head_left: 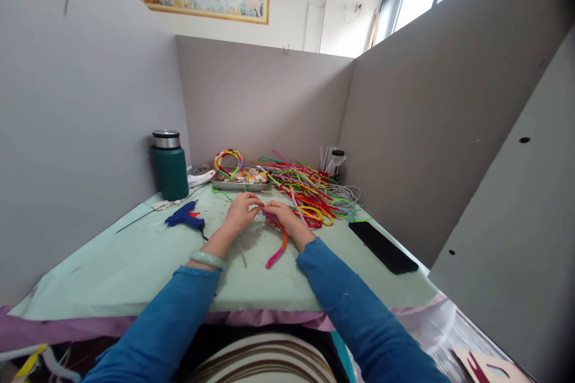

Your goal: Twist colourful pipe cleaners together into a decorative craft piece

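The slender, flexible multicoloured strip (284,239) occupies the centre of the scene. Colour sequence, far to near: purple, orange, bright pink. The strip is curved, bowing to the right; its pink end points near and left. The purple portion is partly hidden.

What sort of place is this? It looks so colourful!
Probably a small craft booth. Grey partitions stand around a table, and on it are a heap of colourful fuzzy stems and a blue glue gun.
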`<act>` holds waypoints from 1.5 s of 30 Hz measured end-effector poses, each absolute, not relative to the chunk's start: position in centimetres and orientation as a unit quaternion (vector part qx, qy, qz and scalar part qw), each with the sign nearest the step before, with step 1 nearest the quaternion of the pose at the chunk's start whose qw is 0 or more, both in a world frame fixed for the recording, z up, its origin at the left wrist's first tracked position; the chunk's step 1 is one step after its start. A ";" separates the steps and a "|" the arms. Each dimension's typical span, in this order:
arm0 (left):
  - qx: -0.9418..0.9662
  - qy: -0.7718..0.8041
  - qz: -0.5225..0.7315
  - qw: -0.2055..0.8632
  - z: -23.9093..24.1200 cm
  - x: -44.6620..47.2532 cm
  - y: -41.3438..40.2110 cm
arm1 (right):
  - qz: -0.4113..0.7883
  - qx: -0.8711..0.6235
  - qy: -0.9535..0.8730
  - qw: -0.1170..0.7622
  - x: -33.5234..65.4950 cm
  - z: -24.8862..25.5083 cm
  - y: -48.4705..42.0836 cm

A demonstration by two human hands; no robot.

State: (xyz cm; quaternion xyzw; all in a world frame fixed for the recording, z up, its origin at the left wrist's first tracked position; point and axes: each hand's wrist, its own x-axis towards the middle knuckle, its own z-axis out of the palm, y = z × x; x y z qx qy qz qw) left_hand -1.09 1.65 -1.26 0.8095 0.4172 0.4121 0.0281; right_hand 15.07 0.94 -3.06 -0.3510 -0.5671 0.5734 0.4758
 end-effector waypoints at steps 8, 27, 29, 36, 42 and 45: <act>0.834 0.422 0.354 -0.027 -1.4 -1.5 1.6 | 0.553 -0.363 -0.587 0.467 15.2 -3.3 1.1; 0.822 0.493 0.267 -0.097 -1.1 -0.6 0.3 | 0.491 -0.390 -0.615 0.478 14.8 -3.8 1.5; 0.823 0.496 0.262 -0.090 -1.1 -0.6 0.4 | 0.478 -0.389 -0.625 0.478 14.8 -3.8 1.5; 0.815 0.520 0.250 -0.046 -1.5 -0.5 1.2 | 0.427 -0.398 -0.657 0.477 14.7 -4.1 1.6; 0.814 0.495 0.304 -0.022 -1.4 -0.8 1.2 | 0.448 -0.409 -0.635 0.478 14.9 -4.2 1.9; 0.814 0.478 0.330 -0.021 -1.4 -1.0 1.2 | 0.503 -0.393 -0.609 0.471 14.9 -3.8 1.7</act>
